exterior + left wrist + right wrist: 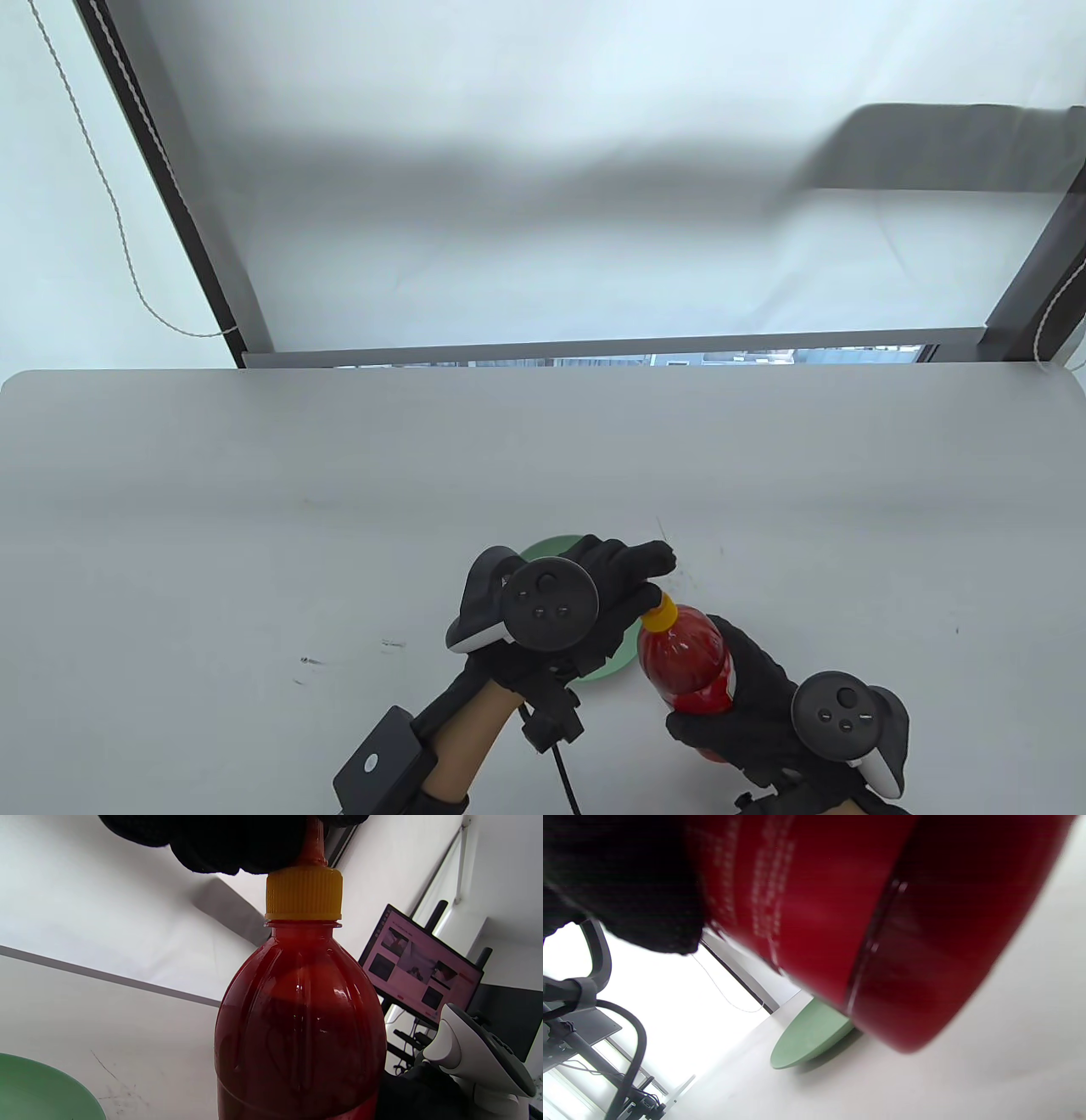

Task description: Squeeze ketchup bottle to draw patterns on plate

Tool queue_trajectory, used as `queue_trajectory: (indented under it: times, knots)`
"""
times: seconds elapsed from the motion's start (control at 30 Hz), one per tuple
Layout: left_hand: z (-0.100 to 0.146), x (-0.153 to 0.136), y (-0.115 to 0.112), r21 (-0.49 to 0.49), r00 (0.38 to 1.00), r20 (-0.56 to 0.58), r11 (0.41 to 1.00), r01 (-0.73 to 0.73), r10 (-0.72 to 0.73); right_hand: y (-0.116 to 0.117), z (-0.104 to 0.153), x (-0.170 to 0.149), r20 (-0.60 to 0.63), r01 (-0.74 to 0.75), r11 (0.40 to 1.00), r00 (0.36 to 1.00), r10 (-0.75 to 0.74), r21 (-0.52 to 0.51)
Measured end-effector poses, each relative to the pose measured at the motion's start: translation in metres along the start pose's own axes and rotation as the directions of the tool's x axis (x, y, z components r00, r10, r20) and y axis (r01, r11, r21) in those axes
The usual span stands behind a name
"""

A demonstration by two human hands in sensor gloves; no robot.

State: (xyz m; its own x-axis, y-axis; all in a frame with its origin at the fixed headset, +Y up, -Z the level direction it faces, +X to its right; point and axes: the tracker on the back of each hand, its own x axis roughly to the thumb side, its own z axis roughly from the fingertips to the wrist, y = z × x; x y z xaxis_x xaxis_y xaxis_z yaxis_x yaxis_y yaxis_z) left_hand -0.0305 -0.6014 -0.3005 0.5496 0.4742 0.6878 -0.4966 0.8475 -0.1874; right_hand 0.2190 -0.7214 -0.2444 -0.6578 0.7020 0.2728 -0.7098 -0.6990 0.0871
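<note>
A red ketchup bottle (685,658) with a yellow cap (658,613) is held off the table, tilted with its cap toward the upper left. My right hand (747,705) grips its body from below and the right. My left hand (624,573) is over a pale green plate (624,666) and its fingers close on the bottle's tip above the yellow cap (303,894). The left wrist view shows the bottle (299,1027) close up and the plate's edge (42,1090). The right wrist view shows the bottle's base (882,921) above the table and the plate (810,1035) behind it.
The grey table (254,509) carries a few faint marks left of the plate. Its far edge meets a window frame (594,350). A monitor (418,969) stands off to the side in the left wrist view.
</note>
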Motion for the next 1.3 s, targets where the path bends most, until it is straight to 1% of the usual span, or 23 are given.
queue_trajectory:
  times: [0.07,0.13,0.17,0.23,0.27,0.33,0.43,0.47,0.53,0.57,0.63,0.67,0.77,0.8,0.97,1.03,1.1,1.2,1.3]
  knots:
    - [0.0,-0.007,-0.001,-0.011,1.0,0.014,1.0,-0.028,0.028,-0.002,-0.001,0.0,0.004,-0.025,1.0,1.0,0.025,0.001]
    - [-0.001,-0.01,-0.004,-0.004,1.0,0.014,1.0,-0.028,0.028,-0.004,-0.001,0.0,0.005,-0.034,0.999,0.999,0.034,0.004]
    - [-0.001,-0.012,-0.005,0.011,1.0,0.011,1.0,-0.025,0.025,-0.004,-0.001,-0.001,0.004,-0.037,0.999,0.999,0.037,0.003]
    - [-0.001,-0.018,-0.01,0.088,0.999,0.016,0.996,-0.035,0.033,-0.006,-0.001,-0.001,-0.007,-0.005,1.0,1.0,0.005,0.001]
    - [-0.001,-0.02,-0.01,0.097,0.999,0.016,0.994,-0.046,0.044,-0.007,-0.002,-0.001,-0.005,0.003,1.0,1.0,-0.003,0.001]
    - [0.0,-0.024,-0.009,0.085,0.996,0.014,0.992,-0.094,0.093,-0.008,-0.001,-0.001,-0.005,0.026,1.0,1.0,-0.026,0.013]
    - [0.001,-0.02,-0.004,-0.008,0.994,0.04,0.995,-0.104,0.104,-0.008,-0.001,-0.003,-0.01,0.061,0.998,0.998,-0.06,0.025]
    - [0.002,-0.018,-0.003,-0.015,0.993,0.047,0.994,-0.104,0.105,-0.008,-0.001,-0.004,-0.008,0.087,0.996,0.996,-0.087,0.036]
    - [0.001,-0.016,-0.003,0.022,0.992,0.063,0.994,-0.111,0.109,-0.007,-0.001,-0.003,0.007,0.097,0.994,0.995,-0.098,0.055]
    - [0.001,-0.016,-0.003,0.024,0.992,0.062,0.994,-0.111,0.109,-0.006,0.0,-0.002,0.009,0.111,0.992,0.994,-0.112,0.063]
    - [0.001,-0.016,-0.005,0.02,0.996,0.04,0.996,-0.081,0.08,-0.006,0.0,0.0,0.015,0.095,0.992,0.995,-0.096,0.088]
    - [0.002,-0.017,-0.006,0.036,0.998,0.035,0.998,-0.057,0.056,-0.005,0.0,0.0,0.021,0.093,0.991,0.995,-0.095,0.099]
    - [0.0,-0.017,-0.008,0.048,0.999,0.027,0.998,-0.047,0.046,-0.003,0.001,0.001,0.025,0.111,0.986,0.993,-0.115,0.123]
    - [0.0,-0.016,-0.008,0.042,0.999,0.022,0.999,-0.033,0.032,-0.002,0.001,0.001,0.026,0.114,0.986,0.993,-0.118,0.122]
    - [0.0,-0.012,-0.01,0.083,1.0,-0.001,0.996,0.026,-0.026,0.0,0.0,0.0,0.033,0.117,0.984,0.992,-0.122,0.132]
    - [0.0,-0.011,-0.011,0.086,1.0,-0.008,0.996,0.028,-0.027,0.0,0.0,-0.002,0.037,0.132,0.982,0.99,-0.139,0.138]
    - [0.001,-0.011,-0.012,0.127,1.0,-0.029,0.992,0.008,-0.004,0.0,0.001,-0.003,0.042,0.138,0.983,0.989,-0.144,0.121]
    - [0.001,-0.013,-0.014,0.13,0.999,-0.048,0.992,-0.007,0.013,0.0,0.002,-0.004,0.039,0.108,0.989,0.993,-0.113,0.105]
    - [0.001,-0.02,-0.014,0.112,0.997,-0.065,0.993,-0.034,0.042,0.001,0.003,-0.004,0.023,0.113,0.988,0.993,-0.116,0.101]
